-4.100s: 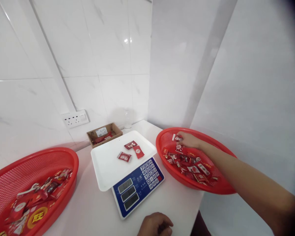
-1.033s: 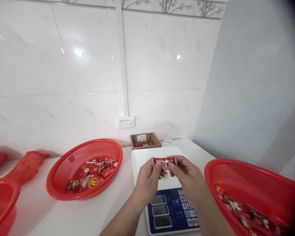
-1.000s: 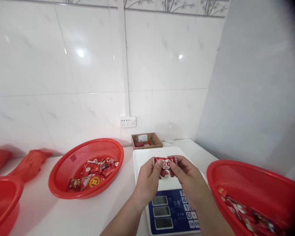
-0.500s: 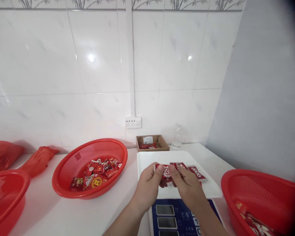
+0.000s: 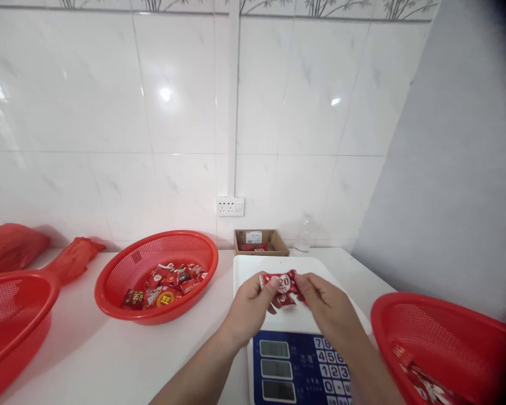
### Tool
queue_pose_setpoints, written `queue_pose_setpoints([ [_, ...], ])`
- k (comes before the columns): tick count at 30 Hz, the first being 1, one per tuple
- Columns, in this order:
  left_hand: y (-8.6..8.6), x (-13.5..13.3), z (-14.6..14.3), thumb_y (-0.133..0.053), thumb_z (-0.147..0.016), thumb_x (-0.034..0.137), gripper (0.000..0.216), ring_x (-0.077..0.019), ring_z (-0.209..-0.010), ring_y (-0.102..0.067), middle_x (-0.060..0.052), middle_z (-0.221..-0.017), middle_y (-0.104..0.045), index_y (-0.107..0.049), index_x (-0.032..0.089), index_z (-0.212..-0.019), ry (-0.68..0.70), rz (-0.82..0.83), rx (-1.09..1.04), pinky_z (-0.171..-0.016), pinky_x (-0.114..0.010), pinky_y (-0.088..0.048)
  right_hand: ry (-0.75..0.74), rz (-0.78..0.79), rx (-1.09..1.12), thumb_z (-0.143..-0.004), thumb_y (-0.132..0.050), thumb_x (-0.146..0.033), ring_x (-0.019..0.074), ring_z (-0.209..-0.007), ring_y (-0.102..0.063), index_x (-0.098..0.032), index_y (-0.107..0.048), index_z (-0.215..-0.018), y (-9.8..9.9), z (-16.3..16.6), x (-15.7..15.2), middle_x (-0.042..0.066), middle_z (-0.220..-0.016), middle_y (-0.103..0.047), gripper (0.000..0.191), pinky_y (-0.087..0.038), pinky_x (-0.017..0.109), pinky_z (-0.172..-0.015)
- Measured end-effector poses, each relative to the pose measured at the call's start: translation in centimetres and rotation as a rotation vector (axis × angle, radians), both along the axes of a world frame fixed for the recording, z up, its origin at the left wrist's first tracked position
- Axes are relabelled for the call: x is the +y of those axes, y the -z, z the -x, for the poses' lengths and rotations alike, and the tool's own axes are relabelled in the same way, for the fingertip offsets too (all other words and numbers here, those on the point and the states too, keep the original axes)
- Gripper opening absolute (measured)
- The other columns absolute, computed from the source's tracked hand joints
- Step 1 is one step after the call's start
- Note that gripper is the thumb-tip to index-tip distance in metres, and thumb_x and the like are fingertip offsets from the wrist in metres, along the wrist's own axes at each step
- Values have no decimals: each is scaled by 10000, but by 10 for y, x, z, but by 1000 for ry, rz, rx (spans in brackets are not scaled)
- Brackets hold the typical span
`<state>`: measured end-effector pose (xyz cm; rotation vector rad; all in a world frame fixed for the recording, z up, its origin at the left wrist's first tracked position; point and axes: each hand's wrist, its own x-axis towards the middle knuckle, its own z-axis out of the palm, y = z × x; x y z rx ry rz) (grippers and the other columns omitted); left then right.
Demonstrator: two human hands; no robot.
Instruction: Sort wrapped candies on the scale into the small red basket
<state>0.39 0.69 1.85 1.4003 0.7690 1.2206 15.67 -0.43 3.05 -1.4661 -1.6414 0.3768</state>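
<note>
My left hand [image 5: 249, 308] is closed on the left end of small red snack packets [image 5: 283, 283] with white print, thumb on top. The right end is pinched by my right hand [image 5: 328, 306], fingers closed. More than one packet shows between the hands, one below the other, but fingers hide part of them. Both hands are above the white pan [image 5: 274, 323] of a digital scale. Its blue panel [image 5: 297, 371] with displays and number keys lies below the hands, partly covered by my right forearm.
A red basket [image 5: 105, 306] with several wrapped snacks stands left of the scale. Another red basket [image 5: 405, 298] holds packets at right; a third [image 5: 50, 301] is far left beside red plastic bags [image 5: 73, 259]. Behind the scale are a cardboard box [image 5: 282, 247] and a clear bottle [image 5: 304, 235].
My hands have moved apart slightly, and the front packet's print shows more fully. The packet seen on the right of the pan earlier is no longer visible there. The view has shifted a little.
</note>
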Motion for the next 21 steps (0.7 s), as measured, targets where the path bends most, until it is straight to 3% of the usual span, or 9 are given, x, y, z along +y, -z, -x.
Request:
queue_pose_setpoints([
  [3, -4, 3, 5, -539, -804, 441, 321, -132, -680, -578, -61, -801, -612, -587, 125, -836, -32, 72, -175, -552, -215, -483, 240, 90, -128, -849, -372, -463, 220, -765, -621, -232, -612, -830, -1, -23, 4, 43, -818, -695, 333, -418, 285, -623],
  [5, -7, 7, 9, -577, -788, 406, 299, -149, -722, -609, -83, -876, -633, -593, 124, -886, -29, 137, -289, -557, -220, -509, 307, 213, -270, -835, -405, -418, 252, -855, -618, -241, -628, -912, 5, -35, 10, 57, -935, -695, 294, -418, 315, -665],
  [9, -11, 13, 16, -622, -760, 331, 258, -179, -763, -641, -94, -924, -643, -581, 127, -913, -22, 263, -418, -554, -237, -544, 167, 393, -406, -749, -546, -325, 306, -1002, -579, -229, -605, -1110, 25, -44, 23, 102, -1132, -639, 378, -417, 366, -750],
  [12, -11, 13, 16, -638, -747, 301, 230, -165, -746, -639, -68, -898, -638, -550, 146, -892, -19, 275, -434, -544, -235, -552, 119, 381, -385, -686, -585, -179, 289, -969, -595, -228, -645, -1043, 37, -42, 30, 98, -1069, -666, 365, -414, 356, -777],
  [16, -8, 7, 11, -642, -738, 293, 300, -124, -672, -602, 8, -791, -600, -498, 221, -991, -4, 210, -360, -520, -240, -548, 136, 289, -267, -818, -389, -154, 212, -954, -606, -217, -570, -1113, 36, -37, 32, 86, -1056, -663, 352, -428, 312, -786],
  [18, -6, 5, 7, -614, -753, 313, 286, -119, -695, -585, 3, -832, -585, -524, 225, -1010, -25, 150, -271, -566, -260, -556, 103, 212, -78, -863, -300, -202, 177, -869, -628, -199, -502, -1150, 29, -33, 30, 78, -1024, -667, 351, -456, 290, -732],
  [21, 0, 6, 2, -566, -777, 324, 193, -140, -795, -574, -39, -911, -577, -608, 162, -873, -50, 70, -110, -676, -287, -553, -26, 59, 318, -825, -391, -303, 170, -758, -627, -190, -513, -1035, 20, -24, 26, 51, -885, -673, 269, -473, 295, -683],
])
